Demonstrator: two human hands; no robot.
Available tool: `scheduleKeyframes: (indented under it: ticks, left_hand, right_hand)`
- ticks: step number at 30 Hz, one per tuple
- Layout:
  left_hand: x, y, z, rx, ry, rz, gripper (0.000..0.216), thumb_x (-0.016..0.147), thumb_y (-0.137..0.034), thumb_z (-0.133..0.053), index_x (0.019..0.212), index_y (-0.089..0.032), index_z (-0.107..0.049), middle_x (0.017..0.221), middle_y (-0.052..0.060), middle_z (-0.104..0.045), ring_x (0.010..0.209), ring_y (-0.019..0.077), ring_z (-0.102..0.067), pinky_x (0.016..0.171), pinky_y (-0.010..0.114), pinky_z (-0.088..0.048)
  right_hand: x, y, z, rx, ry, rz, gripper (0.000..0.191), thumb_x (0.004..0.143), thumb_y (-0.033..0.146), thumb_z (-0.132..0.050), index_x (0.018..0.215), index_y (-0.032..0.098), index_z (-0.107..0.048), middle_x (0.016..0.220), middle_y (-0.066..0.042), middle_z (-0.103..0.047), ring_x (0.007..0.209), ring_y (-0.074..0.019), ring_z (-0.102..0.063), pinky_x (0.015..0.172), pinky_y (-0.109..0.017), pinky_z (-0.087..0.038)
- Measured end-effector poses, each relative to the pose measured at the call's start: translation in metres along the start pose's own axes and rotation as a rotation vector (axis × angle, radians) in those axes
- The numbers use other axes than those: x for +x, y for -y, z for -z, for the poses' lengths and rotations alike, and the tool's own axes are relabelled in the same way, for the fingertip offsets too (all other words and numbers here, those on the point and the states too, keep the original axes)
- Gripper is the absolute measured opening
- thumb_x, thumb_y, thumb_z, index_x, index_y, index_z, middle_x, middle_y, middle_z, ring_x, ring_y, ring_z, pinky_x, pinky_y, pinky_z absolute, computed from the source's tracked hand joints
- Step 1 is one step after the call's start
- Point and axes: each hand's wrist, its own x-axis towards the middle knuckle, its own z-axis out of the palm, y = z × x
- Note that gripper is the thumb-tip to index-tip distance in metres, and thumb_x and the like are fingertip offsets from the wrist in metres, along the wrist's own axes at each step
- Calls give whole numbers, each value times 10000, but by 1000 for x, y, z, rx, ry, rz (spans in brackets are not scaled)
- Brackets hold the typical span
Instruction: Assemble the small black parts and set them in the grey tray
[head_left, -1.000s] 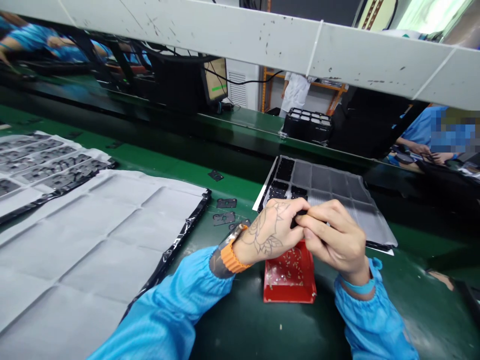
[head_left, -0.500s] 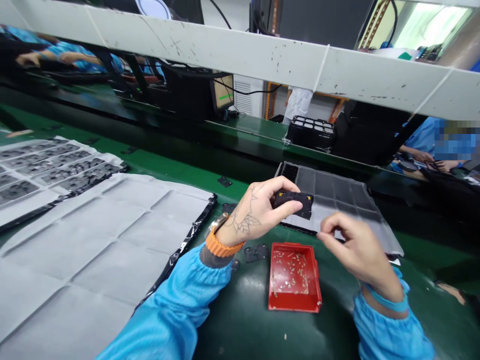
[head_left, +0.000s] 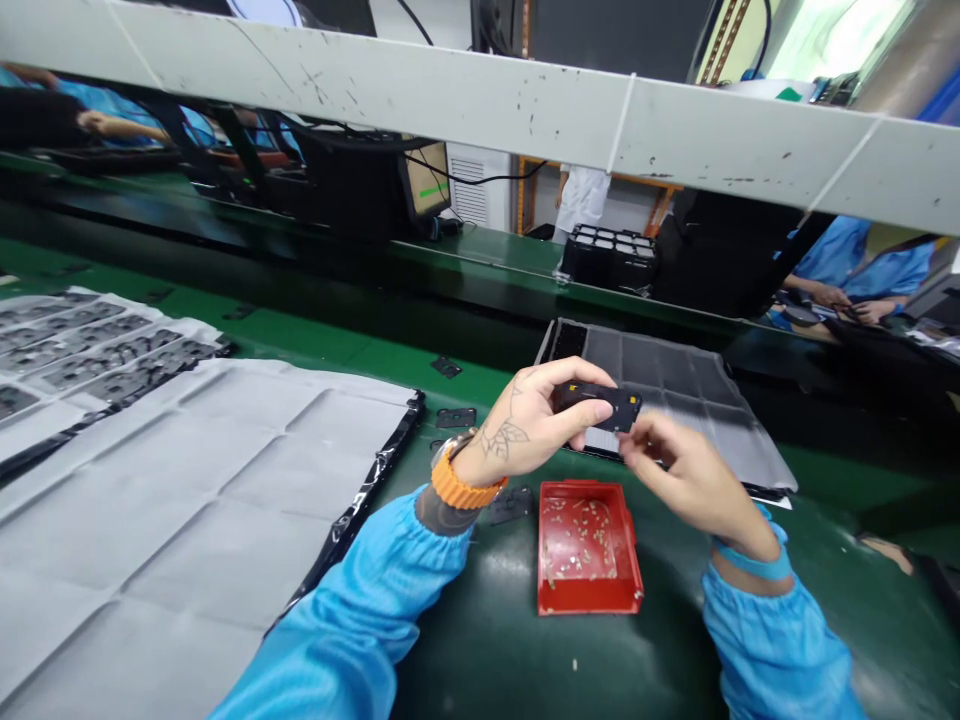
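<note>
A thin black plastic plate [head_left: 619, 410] with small yellow patches is gripped between the thumb and fingers of my left hand [head_left: 534, 420], above the bench. My right hand [head_left: 686, 465] is closed in a pinch at the plate's lower right corner; whatever its fingertips hold is too small to make out. Below both hands sits a red plastic bin [head_left: 589, 597] with many tiny pale pieces scattered in it. Several similar black plates, one of them flat [head_left: 456, 418] near my left wrist, lie on the green bench.
White sheeted trays [head_left: 247, 480] fill the left side, and one at far left carries rows of black parts. Behind my hands lies another covered tray [head_left: 667, 370]. A grey beam [head_left: 450, 90] crosses above. Co-workers [head_left: 855, 270] sit across the bench.
My right hand has moved left and up to the black plate. My left hand has shifted slightly right and turned the plate a little. The head view has shifted slightly.
</note>
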Motion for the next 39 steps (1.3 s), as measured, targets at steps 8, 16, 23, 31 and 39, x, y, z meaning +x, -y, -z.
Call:
scheduleKeyframes:
  ticks: [8,16,23,31,39]
  left_hand:
    - [-3,17,-18,13,113,-8,237,993,-315,-545,1156,-158,-617,782,-8,-599,594,94,-567,578,213,-486]
    - [-4,24,-22,-83,127,29,300,981,-199,-469,1225,-173,-642,720,-7,-661,641,115,-609,623,222,-509]
    - [-1,17,-35,-122,-40,127,302,953,-301,-508,1110,-116,-688,568,2,-650,458,118,-594,430,190,-427]
    - [-2,24,-38,-147,-77,87,362,995,-404,-503,1113,-107,-673,546,-1,-647,415,110,-580,403,181,-446]
    - [-1,20,-36,-244,-44,113,291,934,-379,-607,1034,-110,-656,575,-7,-647,461,108,-615,415,171,-472]
  right_hand:
    - [5,2,-19,485,-406,-105,187,867,323,-720,959,179,-644,766,15,-631,457,-71,-525,396,-197,-427]
    - [11,1,-26,625,-516,-125,174,832,323,-712,852,193,-599,650,54,-550,429,-48,-401,389,-182,-354]
    - [10,-4,-36,667,-596,-122,332,883,422,-745,751,216,-521,500,99,-405,398,-62,-375,380,-173,-325]
    - [9,-4,-32,607,-568,-53,256,919,422,-731,835,217,-603,498,93,-442,386,-74,-400,381,-189,-360]
    - [7,-8,-27,603,-472,-76,169,876,309,-707,1017,220,-731,724,8,-653,456,-99,-510,410,-241,-438]
